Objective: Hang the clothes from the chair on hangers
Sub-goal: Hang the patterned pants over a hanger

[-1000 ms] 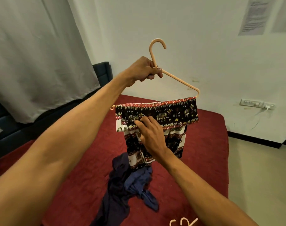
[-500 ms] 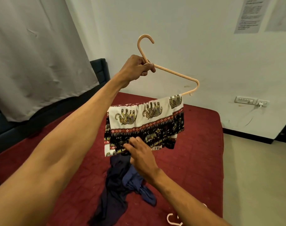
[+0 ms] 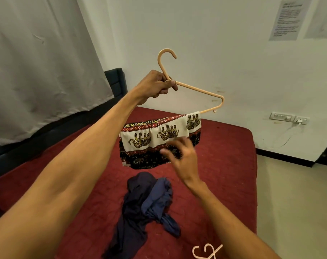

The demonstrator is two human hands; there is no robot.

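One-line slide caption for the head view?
Left hand grips a hanger with elephant-print cloth draped over its bar; right hand in front of it, above a red bed.

Our left arm reaches up and forward, the left hand [image 3: 155, 86] curled tight around the neck of the hanger [image 3: 196, 89]. Our right arm stretches forward lower down, the right hand [image 3: 183, 157] motion-blurred, back towards us, fingers loosely spread.

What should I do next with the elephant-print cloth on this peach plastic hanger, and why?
Probably slide the elephant-print cloth toward the bare right end of the peach plastic hanger with your right hand. It hangs bunched on the bar while your left hand grips the neck.
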